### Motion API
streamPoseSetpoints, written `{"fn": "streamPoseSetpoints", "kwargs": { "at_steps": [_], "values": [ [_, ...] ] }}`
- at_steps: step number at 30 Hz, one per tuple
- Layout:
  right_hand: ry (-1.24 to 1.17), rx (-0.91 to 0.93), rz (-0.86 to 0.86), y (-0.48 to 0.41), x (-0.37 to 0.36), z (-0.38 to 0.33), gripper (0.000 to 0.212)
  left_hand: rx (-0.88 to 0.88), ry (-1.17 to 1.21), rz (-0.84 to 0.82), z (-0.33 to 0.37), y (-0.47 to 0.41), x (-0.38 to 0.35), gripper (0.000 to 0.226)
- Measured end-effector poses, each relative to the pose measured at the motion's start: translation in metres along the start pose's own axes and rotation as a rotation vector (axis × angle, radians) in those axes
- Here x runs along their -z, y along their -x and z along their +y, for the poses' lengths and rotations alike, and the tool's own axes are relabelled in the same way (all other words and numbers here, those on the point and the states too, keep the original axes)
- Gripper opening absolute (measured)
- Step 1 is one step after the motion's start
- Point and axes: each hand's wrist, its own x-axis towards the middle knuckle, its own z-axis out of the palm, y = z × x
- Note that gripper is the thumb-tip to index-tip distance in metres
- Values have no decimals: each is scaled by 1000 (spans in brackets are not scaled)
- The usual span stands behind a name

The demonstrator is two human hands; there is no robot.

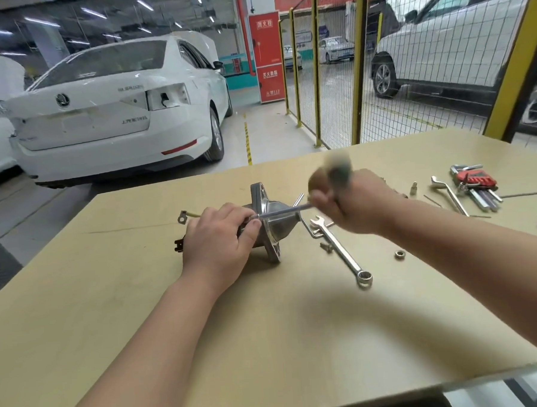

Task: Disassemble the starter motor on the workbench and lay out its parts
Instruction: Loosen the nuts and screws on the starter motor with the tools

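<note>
We are working on the starter motor, which is lying on its side near the middle of the tabletop, flange upright. Our left hand is pressing down over the motor body, its grip wrapped around the housing with the thumb resting beside a long through bolt. Our right hand is closing its grip on a screwdriver handle, which is blurring too much to make out clearly; the shaft is running along the nose cone toward the body.

Judging by what is lying around, we are only partway in. A loose nut and a small bolt are sitting on the tabletop to the right of the motor, with a combination wrench between them, so some fasteners are already off. The housing, nose cone and flange are looking joined, so splitting the body and laying out the inner parts is, we are judging, mostly ahead. Hex keys are waiting further right.
</note>
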Motion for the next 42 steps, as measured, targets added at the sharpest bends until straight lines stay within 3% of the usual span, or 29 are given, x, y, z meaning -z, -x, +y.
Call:
{"fn": "streamPoseSetpoints", "kwargs": {
  "at_steps": [2, 3, 4, 5, 7, 8, 10, 12, 15, 16, 17, 19, 23, 29, 31, 34, 35, 37, 40, 42],
  "values": [
    [-611, -569, -65, -18, -4, -5, 47, 3, 16, 43, 1, 2, -1, 42],
    [-719, -703, -117, -23, -3, -6, 46, 4, 33, 66, 1, 4, -2, 43],
    [-664, -670, -165, -24, -2, -3, 47, 3, 51, 80, 0, 7, -3, 42],
    [-441, -472, -148, -22, -5, -1, 48, 5, 67, 91, 0, 10, -3, 41],
    [114, 116, 93, -5, -1, 0, 44, 13, 78, 97, 1, 15, -5, 38],
    [271, 315, 131, 1, 3, 6, 43, 14, 68, 84, 2, 16, -5, 38],
    [404, 421, 88, 3, 8, 14, 43, 9, 37, 27, 3, 12, -6, 39],
    [241, 147, 17, -2, 6, 5, 40, 3, 37, -10, 2, 8, -7, 35],
    [-545, -562, -130, -17, 2, -9, 41, -11, 98, 33, 2, 12, -8, 37],
    [-712, -706, -209, -19, 1, -10, 43, -9, 130, 58, 0, 16, -9, 38],
    [-738, -730, -270, -18, 0, -9, 44, -8, 164, 71, -1, 20, -11, 38],
    [-524, -585, -305, -10, -2, -6, 39, -26, 225, 64, -4, 27, -14, 30],
    [-265, -267, -194, 8, -4, -3, 27, -57, 232, 42, -5, 28, -13, 23],
    [20, -91, -90, 33, -10, -2, 26, -203, 77, -122, -5, 22, -4, 28],
    [-15, -154, -62, 31, -14, -9, 31, -233, 83, -140, -5, 19, 1, 21],
    [-625, -617, -185, 15, -12, -18, 41, -252, 62, -189, -6, 11, 9, 18],
    [-711, -690, -240, 13, -9, -18, 42, -265, 47, -192, -7, 9, 11, 18],
    [-456, -528, -244, 13, -7, -14, 40, -300, 35, -192, -8, 7, 13, 15],
    [131, -54, -173, 23, 2, -6, 30, -295, 65, -166, -12, 4, 11, 11],
    [280, 144, -173, 26, 5, 1, 35, -239, 103, -149, -19, 5, 5, 14]
  ]
}}
